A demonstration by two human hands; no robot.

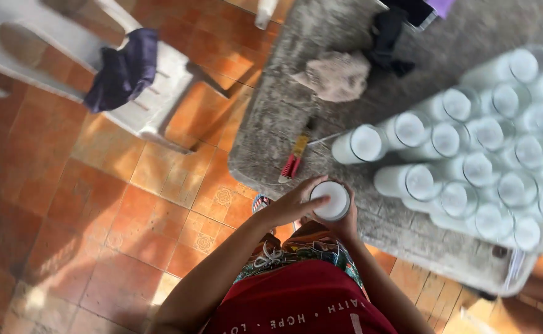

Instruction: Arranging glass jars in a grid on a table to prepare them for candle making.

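I hold a glass jar filled with white wax (331, 199) upright in front of my body, just off the near edge of a grey stone table (321, 117). My left hand (293, 202) grips its left side, with fingers curled over the rim. From below and the right, my right hand (345, 227) wraps the jar. On the table's right half stand several more white wax-filled glass jars (478, 167), packed close together.
A red and yellow hand tool (294, 159) lies near the table's front edge. A beige rag (336, 75) and a black cloth (387, 37) lie farther back. A white plastic chair (160, 80) with a dark garment (124, 69) stands on the orange tiled floor (98, 204) at left.
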